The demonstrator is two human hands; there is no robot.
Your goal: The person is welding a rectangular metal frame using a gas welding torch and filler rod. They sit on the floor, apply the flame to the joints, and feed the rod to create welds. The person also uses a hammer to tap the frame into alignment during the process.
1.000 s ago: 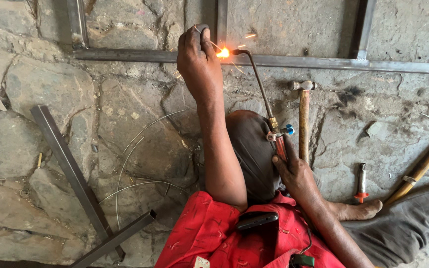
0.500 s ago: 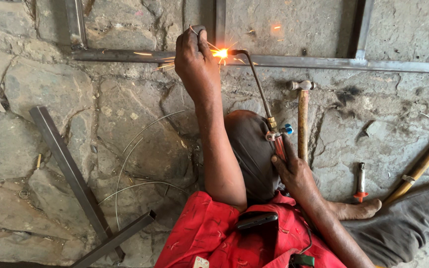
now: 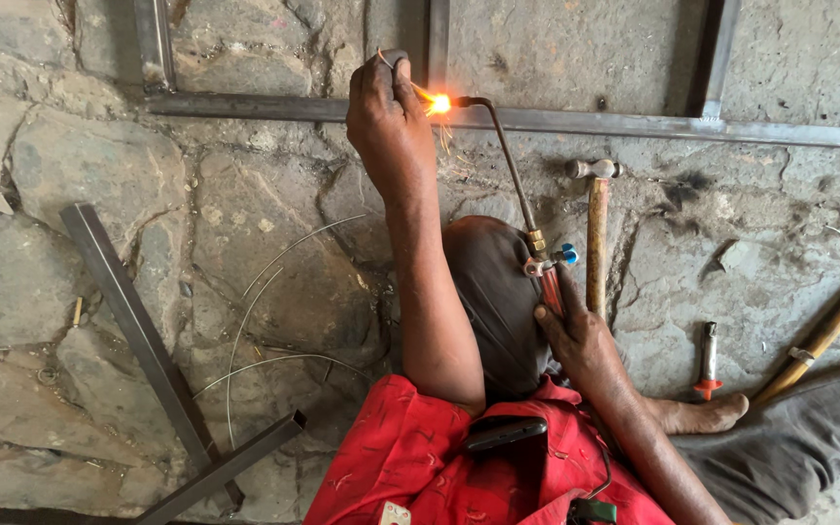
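Left hand is up at 12 o'clock, fingers pinched together on a thin filler rod; the rod tip sits in the flame. Right hand is at 3 o'clock of centre, fingers wrapped tight around the red handle of the gas torch. The torch's bent tube runs up toward 11 o'clock and its nozzle burns right at the steel frame, just beside the left hand. The frame lies flat on the stone floor across the top.

A hammer lies just to the right of the torch valves, head toward 12. A small red-tipped tool and a wooden handle sit further out at 4 o'clock. Loose steel tube offcuts lie at 8 o'clock, with thin wire curled between them and the left arm.
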